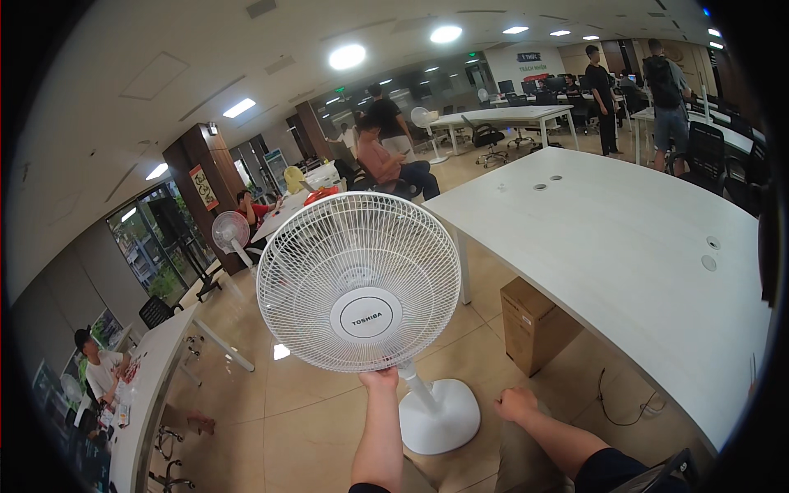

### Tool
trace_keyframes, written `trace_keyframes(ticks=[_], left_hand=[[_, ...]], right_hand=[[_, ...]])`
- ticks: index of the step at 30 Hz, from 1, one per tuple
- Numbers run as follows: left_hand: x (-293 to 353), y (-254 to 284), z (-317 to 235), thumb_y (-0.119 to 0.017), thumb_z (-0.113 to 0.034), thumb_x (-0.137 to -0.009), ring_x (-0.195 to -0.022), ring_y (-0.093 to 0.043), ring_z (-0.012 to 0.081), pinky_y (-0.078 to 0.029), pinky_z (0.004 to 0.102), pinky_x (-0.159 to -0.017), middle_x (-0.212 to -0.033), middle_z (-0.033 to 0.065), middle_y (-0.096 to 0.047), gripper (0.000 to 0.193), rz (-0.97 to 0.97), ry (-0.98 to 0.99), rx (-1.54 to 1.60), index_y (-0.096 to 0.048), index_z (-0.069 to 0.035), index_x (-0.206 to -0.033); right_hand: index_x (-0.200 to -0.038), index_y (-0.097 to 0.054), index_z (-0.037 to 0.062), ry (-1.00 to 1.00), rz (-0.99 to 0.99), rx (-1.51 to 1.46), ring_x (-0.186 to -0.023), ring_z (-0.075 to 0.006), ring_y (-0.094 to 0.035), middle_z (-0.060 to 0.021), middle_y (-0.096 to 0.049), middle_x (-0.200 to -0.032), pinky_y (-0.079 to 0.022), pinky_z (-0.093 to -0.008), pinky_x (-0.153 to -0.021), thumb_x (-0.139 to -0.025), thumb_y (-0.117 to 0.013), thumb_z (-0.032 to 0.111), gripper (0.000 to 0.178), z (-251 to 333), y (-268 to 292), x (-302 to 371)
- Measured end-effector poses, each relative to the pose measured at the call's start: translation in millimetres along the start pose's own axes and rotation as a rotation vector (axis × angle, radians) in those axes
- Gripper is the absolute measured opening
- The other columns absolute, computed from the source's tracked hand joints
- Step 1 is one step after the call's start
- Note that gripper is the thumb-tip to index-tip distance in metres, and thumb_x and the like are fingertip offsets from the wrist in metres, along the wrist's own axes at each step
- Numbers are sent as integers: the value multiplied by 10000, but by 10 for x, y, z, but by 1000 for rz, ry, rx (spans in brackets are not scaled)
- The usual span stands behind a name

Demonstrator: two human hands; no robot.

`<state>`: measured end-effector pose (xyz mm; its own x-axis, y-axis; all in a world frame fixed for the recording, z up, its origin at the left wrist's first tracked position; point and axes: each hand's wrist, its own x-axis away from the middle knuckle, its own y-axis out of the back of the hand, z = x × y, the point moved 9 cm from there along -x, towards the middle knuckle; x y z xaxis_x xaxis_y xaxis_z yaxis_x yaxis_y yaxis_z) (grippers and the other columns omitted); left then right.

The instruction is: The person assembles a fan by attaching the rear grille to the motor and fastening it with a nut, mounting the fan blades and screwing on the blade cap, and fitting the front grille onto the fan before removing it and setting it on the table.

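Observation:
A white pedestal fan with a round wire grille stands before me, its face tilted up toward me. My left hand is closed at the lower rim of the grille, with its fingertips partly hidden behind the wires. From the grille a short pole leads down to a rounded white base on the tiled floor. My right hand rests on my right knee, loosely curled in a fist with nothing seen in it.
A large white table fills the right side, with a cardboard box beneath it and a black cable on the floor. Another table runs along the left. Several people sit or stand farther off. Another fan stands behind at left.

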<state>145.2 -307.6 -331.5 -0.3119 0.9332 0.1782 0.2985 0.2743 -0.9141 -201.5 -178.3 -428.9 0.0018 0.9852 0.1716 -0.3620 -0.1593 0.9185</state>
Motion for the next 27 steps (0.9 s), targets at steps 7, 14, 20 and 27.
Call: trace_keyframes(ticks=[7,14,20,27], left_hand=[[-37,204,1,-552,-456,-964,-1175,-586,254,-490,478,-1033,-1300,74,-602,480,-189,16,-55,-598,-97,-1280],[-50,475,72,-556,-463,-955,-1043,-595,156,-499,348,-917,-1155,7,-628,392,-317,117,-160,-620,-142,-1173],[-67,729,-93,-523,-522,-962,-1019,-564,152,-436,335,-878,-1143,-6,-597,442,-319,182,-215,-573,-144,-1185],[195,834,-263,-423,-558,-1019,-1177,-505,173,-391,395,-966,-1207,11,-559,421,-234,231,-355,-542,-165,-1113]], right_hand=[[-989,-772,72,-6,3,1,-976,-343,-714,-161,-744,-1014,-564,-443,-882,-916,-594,440,415,-15,-19,-22],[-1006,-766,67,-24,17,7,-983,-343,-713,-165,-742,-1023,-564,-446,-883,-919,-588,437,420,-20,-34,-13],[-1014,-762,62,3,7,11,-980,-354,-712,-172,-740,-1019,-565,-448,-882,-920,-586,420,410,105,-14,-2],[-1028,-754,48,-29,28,6,-1015,-346,-702,-180,-733,-1050,-559,-444,-904,-924,-588,405,407,21,11,13]])
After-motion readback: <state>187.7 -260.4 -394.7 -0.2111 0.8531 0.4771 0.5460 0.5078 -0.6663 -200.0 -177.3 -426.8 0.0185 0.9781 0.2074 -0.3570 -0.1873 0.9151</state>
